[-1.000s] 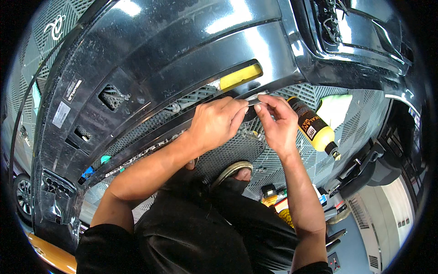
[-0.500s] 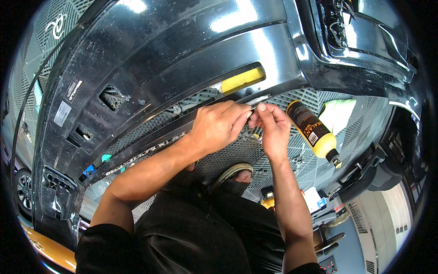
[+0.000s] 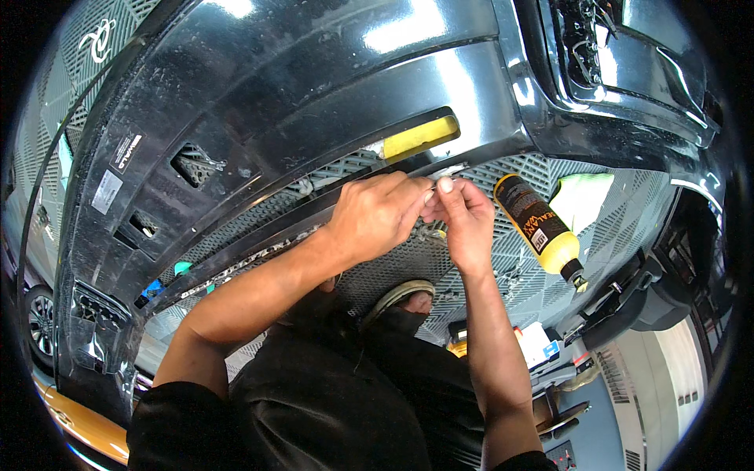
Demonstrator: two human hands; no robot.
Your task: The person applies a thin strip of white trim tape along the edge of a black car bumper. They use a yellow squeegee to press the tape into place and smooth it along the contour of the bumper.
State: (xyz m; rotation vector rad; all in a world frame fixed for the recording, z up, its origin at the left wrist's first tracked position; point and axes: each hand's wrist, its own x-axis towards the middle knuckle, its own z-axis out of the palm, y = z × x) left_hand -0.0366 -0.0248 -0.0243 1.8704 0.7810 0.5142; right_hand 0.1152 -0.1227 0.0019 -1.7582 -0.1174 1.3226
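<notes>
Drawn closer together, left hand [image 3: 375, 216] and right hand [image 3: 467, 224] pinch a small, indistinct thing [image 3: 433, 188] near a yellow bottle [image 3: 540, 228], contents hidden.

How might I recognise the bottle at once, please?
Find the big black car panel, then the right hand by its edge. Right of that hand is the bottle, yellow and dark-labelled, unlike the pale green cloth beside it.

A car workshop: a black body panel [image 3: 314, 86] (bright lights mirrored in its gloss) over a grid-tiled floor [image 3: 620, 212], a yellow-and-black bottle [image 3: 538, 228] below the panel's right end, a wheel [image 3: 41, 320] and orange bodywork [image 3: 86, 420] beyond its left.
</notes>
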